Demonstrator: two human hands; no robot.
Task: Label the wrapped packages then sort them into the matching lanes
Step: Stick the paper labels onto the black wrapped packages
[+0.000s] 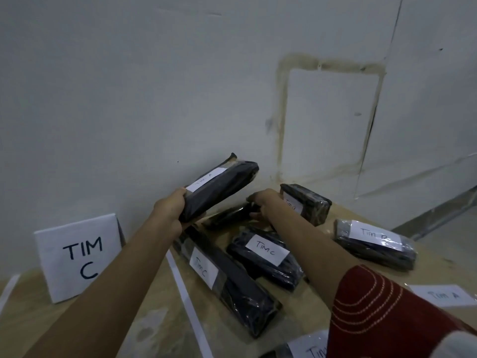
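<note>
Our left hand point(170, 210) is clamped round the lower end of a raised package point(219, 187). The package is held clear of the table point(23, 293) and tilted up toward the wall. Its white label seems to read Tim A, though the last letter is faint. Our right hand point(260, 204) reaches to the back. Its fingers above and thumb below curl on the near end of a small dark package point(227, 214) lying by the wall, and we see no label on that one from here.

We judge this to be the sorting step, with one labelled package in the air and a second being gathered. The next move calls for reading the raised label surely, then carrying the package to its own lane. The only lane marker we can see is the TIM C sign point(80, 257) standing to the left, beyond a white tape strip point(191, 313), and that is not the match if the label is A. The small dark package may need a label first. A loose Tim A slip point(444, 295) lies at the right.

Under our arms lie a long Tim C package point(227, 280) and a shorter Tim C package point(263, 254). A package standing on edge point(307, 202) sits just beside our right wrist, and a Tim B package point(374, 245) lies further right. Drawing the right hand back could knock the one standing on edge.
</note>
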